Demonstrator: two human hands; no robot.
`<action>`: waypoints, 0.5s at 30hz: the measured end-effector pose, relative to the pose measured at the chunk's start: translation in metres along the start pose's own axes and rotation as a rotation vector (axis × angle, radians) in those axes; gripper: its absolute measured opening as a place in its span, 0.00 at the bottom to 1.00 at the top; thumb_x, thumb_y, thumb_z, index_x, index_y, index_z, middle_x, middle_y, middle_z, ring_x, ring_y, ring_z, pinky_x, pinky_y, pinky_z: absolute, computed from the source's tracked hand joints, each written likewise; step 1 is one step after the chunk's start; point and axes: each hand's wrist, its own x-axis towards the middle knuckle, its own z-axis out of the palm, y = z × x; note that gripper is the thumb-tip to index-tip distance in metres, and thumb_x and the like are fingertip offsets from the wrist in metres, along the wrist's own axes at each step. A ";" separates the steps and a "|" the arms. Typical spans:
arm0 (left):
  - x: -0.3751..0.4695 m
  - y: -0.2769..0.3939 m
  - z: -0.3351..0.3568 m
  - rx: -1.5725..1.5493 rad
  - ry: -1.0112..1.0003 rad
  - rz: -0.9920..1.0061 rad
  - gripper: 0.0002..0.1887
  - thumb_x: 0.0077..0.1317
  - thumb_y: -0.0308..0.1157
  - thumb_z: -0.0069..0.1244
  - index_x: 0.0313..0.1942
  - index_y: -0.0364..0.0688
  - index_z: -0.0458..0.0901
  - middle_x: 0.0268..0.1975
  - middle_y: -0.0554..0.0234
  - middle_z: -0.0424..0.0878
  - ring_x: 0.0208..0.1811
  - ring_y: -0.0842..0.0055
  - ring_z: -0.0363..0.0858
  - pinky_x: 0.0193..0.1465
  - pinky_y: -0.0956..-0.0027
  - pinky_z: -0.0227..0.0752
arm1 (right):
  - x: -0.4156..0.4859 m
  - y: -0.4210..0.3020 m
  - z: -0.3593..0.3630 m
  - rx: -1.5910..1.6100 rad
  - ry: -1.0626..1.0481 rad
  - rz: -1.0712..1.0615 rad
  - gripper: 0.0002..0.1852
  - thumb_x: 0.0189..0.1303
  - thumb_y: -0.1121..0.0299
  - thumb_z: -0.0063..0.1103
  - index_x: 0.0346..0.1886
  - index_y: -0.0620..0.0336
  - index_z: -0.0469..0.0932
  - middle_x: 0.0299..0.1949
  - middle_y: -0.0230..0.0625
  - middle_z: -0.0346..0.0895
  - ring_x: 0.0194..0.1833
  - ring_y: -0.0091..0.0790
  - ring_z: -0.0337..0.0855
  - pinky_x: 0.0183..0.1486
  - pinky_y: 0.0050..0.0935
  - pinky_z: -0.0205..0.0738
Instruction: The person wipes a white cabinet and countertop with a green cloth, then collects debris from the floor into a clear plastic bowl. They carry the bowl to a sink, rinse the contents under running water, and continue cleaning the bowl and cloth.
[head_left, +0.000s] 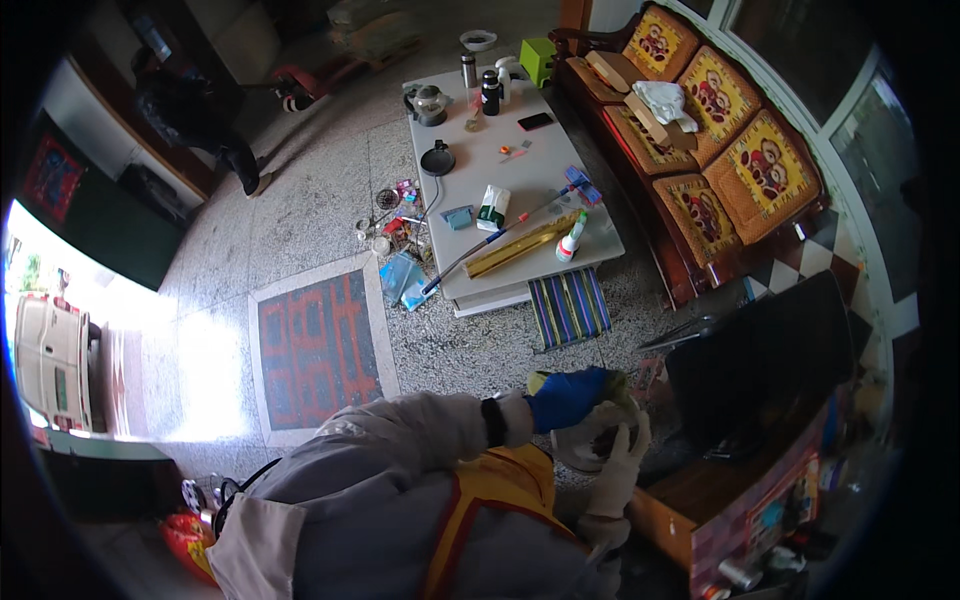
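Note:
My left hand (571, 397), in a blue glove, holds a yellow-green cloth (616, 384) against the upper rim of a round, pale, translucent container (568, 448). My right hand (628, 446), in a whitish glove, grips the container's right side, with fingers spread over its rim. The container looks tilted, and dark patches show inside it; what they are I cannot tell. Both hands are low in the view, just in front of my yellow apron (517, 480). A dark, flat-topped piece of furniture (757, 360) stands to the right of them.
Ahead, a pale table (487, 157) bears bottles, a glass pot, a phone, a tissue pack, a mop-like tool and a spray bottle. A striped cloth (571, 309) hangs off its near edge. Litter (405, 225) lies left of it. A wooden sofa (697, 150) stands right; a person (187, 112) walks far left.

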 end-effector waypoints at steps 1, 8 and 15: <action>-0.005 0.001 0.002 0.009 0.014 0.012 0.21 0.66 0.33 0.50 0.58 0.39 0.72 0.47 0.49 0.82 0.39 0.57 0.87 0.35 0.63 0.80 | 0.001 0.005 -0.004 0.063 -0.028 0.055 0.21 0.77 0.67 0.41 0.68 0.62 0.66 0.73 0.40 0.57 0.73 0.41 0.59 0.70 0.32 0.59; -0.033 0.028 0.015 0.224 0.010 -0.356 0.21 0.70 0.44 0.50 0.58 0.42 0.73 0.45 0.54 0.80 0.38 0.60 0.84 0.36 0.61 0.77 | 0.015 0.019 -0.039 -0.057 -0.390 -0.078 0.21 0.78 0.68 0.39 0.72 0.55 0.62 0.73 0.42 0.56 0.72 0.44 0.60 0.67 0.35 0.67; -0.078 0.086 0.005 0.267 0.319 -0.613 0.20 0.69 0.51 0.50 0.49 0.46 0.72 0.38 0.52 0.84 0.34 0.53 0.85 0.32 0.53 0.77 | 0.012 0.025 -0.057 0.046 -0.598 -0.122 0.22 0.73 0.70 0.48 0.69 0.59 0.66 0.73 0.46 0.56 0.75 0.39 0.56 0.75 0.35 0.57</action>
